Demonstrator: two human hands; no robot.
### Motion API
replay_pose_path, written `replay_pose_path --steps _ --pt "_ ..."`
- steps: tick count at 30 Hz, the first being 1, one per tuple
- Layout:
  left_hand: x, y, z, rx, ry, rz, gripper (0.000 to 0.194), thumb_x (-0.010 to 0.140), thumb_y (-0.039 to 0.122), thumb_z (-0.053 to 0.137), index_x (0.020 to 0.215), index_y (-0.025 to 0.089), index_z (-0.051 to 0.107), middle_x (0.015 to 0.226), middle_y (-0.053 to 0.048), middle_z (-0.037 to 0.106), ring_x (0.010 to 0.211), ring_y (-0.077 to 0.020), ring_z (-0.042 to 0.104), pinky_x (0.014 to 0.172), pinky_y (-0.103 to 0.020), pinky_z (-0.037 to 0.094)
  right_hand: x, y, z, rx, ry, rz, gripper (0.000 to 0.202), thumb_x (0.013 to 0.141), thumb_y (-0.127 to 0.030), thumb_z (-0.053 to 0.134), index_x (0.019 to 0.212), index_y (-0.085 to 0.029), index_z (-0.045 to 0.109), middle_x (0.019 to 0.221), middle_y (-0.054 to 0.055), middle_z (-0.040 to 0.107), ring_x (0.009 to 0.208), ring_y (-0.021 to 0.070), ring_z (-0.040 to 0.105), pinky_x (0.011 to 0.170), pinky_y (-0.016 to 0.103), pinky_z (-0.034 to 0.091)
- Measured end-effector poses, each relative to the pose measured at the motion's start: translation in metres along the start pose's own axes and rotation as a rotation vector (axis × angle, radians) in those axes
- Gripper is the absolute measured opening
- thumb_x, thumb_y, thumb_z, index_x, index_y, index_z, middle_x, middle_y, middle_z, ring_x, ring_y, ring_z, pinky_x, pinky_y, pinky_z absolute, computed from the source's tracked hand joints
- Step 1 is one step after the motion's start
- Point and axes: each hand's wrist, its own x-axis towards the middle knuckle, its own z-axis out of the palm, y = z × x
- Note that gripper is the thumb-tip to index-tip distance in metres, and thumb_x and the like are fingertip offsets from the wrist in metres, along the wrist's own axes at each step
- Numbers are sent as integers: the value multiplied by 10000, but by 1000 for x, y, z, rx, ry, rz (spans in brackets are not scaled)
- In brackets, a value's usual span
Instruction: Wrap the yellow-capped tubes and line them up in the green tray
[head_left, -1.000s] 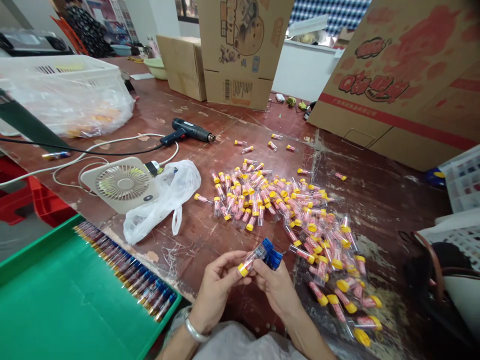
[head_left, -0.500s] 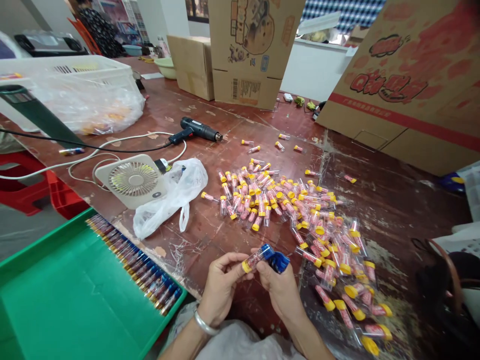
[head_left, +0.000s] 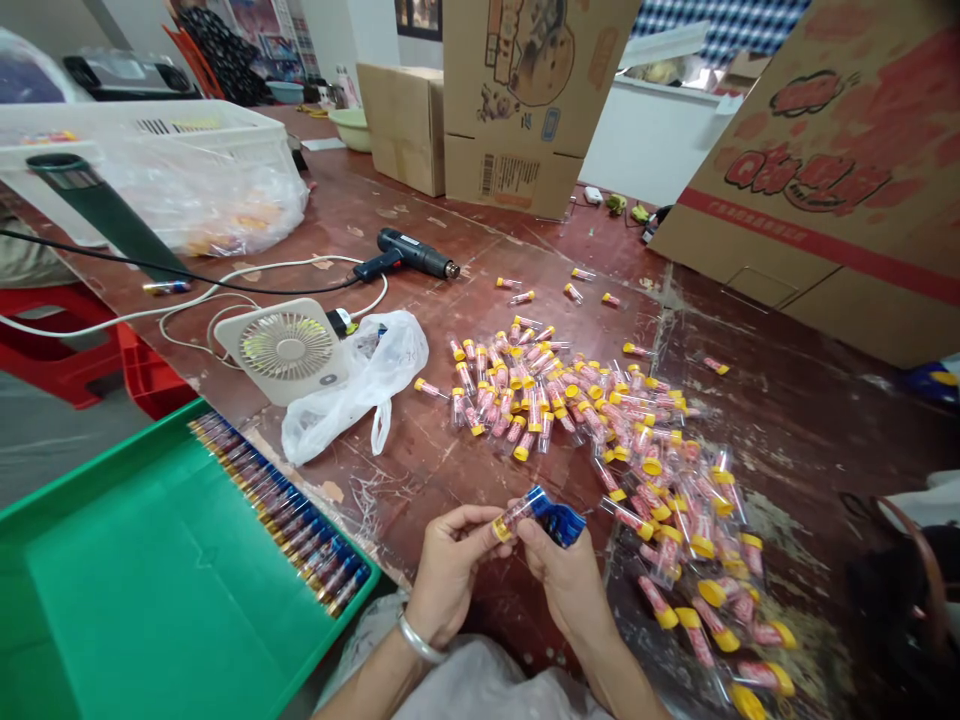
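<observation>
Above the scuffed table, the left grip pinches a tube, the right grip clutches blue wrappers.

Green tray cut off left and bottom, tall carton cropped at top, tube partly covered by hands

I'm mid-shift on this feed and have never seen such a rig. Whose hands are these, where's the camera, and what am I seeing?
There is no machine here: these are a person's bare hands, seen from a head-worn camera looking forward and down. The left hand holds a small tube in printed wrap, blue at one end. The right hand pinches some blue film beside it. On the brown table lie a pile of yellow-capped tubes, a heat gun, a fan and a white plastic bag. At lower left, a green tray holds a row of wrapped tubes.
</observation>
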Motion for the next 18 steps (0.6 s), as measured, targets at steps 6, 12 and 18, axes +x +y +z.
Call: replay_pose_path --steps 6,12,18 --pt "0 0 1 3 25 -8 228 574 228 886 732 109 773 630 -47 732 536 -102 626 558 -189 517 -1 0 0 -2 -2 -12 326 712 -414 780 865 -130 728 485 -95 329 451 75 182 413 240 142" --pt "-2 -1 2 0 44 0 245 554 236 894 717 106 765 608 -40 718 529 -101 617 551 -191 511 0 4 -1 -34 -10 -22 309 734 -418 763 842 -133 712 487 -91 339 450 75 187 413 237 149" --pt "-1 1 -2 -18 -1 -15 208 606 214 868 748 107 760 643 -36 719 557 -98 626 583 -192 522 0 5 -2 -31 19 -12 296 727 -411 772 808 -135 705 484 -95 317 451 73 180 409 231 150"
